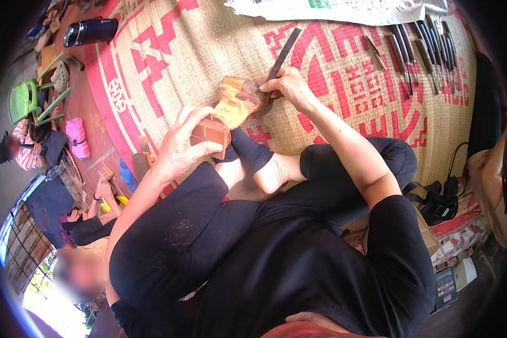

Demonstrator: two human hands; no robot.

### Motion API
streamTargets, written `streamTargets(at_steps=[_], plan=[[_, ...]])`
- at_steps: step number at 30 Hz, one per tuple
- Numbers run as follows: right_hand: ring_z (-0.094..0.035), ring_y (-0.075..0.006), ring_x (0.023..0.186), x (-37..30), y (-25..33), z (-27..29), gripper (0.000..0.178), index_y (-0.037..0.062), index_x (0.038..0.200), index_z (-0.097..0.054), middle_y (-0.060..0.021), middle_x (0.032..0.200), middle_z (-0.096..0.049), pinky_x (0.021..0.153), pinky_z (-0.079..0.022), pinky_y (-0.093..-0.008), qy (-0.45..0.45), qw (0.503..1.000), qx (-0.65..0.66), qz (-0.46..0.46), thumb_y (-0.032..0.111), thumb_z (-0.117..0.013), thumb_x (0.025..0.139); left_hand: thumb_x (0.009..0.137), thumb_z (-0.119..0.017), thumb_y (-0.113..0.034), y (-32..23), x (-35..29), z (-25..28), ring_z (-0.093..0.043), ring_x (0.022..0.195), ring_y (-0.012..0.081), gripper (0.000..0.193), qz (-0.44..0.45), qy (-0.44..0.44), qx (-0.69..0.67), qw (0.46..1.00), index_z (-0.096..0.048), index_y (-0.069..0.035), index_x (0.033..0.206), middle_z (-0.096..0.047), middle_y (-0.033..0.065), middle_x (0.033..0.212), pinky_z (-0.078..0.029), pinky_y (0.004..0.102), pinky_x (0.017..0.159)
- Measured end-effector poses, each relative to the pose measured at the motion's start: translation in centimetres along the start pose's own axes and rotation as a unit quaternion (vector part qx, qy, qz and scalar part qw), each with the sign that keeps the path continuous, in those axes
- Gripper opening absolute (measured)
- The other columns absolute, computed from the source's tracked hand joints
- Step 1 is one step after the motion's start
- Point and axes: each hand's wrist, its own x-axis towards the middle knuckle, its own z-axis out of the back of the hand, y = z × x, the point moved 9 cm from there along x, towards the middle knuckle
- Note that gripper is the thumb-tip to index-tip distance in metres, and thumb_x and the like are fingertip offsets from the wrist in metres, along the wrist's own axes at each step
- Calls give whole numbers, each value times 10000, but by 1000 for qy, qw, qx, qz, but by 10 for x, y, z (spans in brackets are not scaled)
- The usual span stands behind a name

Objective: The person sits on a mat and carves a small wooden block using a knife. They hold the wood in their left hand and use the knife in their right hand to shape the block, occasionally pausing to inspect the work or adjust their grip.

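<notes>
Reddish block [211, 132]: we hold it in our left hand [180, 137], in front of our folded legs [169, 236]
Yellow-brown wooden piece [236, 102]: it sits between our hands, just beyond the block; whether they touch, we cannot tell
Dark bar [285, 53]: our right hand [291, 88] closes on its near end
Woven mat [208, 50]: red-patterned, it spreads beneath our work
Tools [426, 53]: they lie on the mat, toward our far right

A red-patterned woven mat [191, 56] carries slender tools [424, 55] near its far right corner, white cloth [366, 12] along its far edge.
</notes>
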Motion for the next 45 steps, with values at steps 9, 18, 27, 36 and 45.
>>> streamTargets(at_steps=[9,18,27,36,45], plan=[[-609,-136,651,2,-1,-4,144,-5,797,-656,-67,737,-652,611,-494,-268,24,999,29,13,114,-716,740,667,-767,-309,1,-3,3,-472,1106,239,624,19,-8,-16,1000,-513,-85,1191,-469,89,1119,-368,349,951],[-614,-129,649,0,6,-1,147,-3,842,-678,-70,733,-664,614,-499,-262,-3,997,71,15,86,-715,731,676,-770,-313,10,-4,3,-474,1104,228,629,25,-23,-41,999,-507,-83,1198,-482,87,1126,-367,349,954],[-574,-101,605,0,-2,3,153,8,798,-674,-48,709,-650,578,-473,-236,-21,998,58,-5,145,-718,745,688,-758,-364,6,-3,5,-470,1118,221,639,26,-22,-15,999,-501,-93,1207,-490,80,1133,-368,352,958],[-572,-104,616,-5,9,2,135,-11,808,-652,-58,701,-638,554,-464,-249,-29,999,37,16,94,-703,739,705,-753,-353,0,-1,7,-491,1092,243,617,18,-25,-17,999,-509,-83,1203,-477,97,1125,-386,343,938],[-562,-102,584,-6,6,-4,156,-9,794,-646,-43,681,-620,529,-464,-238,-26,999,6,40,138,-682,757,679,-760,-316,-3,-4,5,-475,1108,243,598,19,-30,-34,999,-516,-91,1176,-478,88,1111,-373,351,956]])
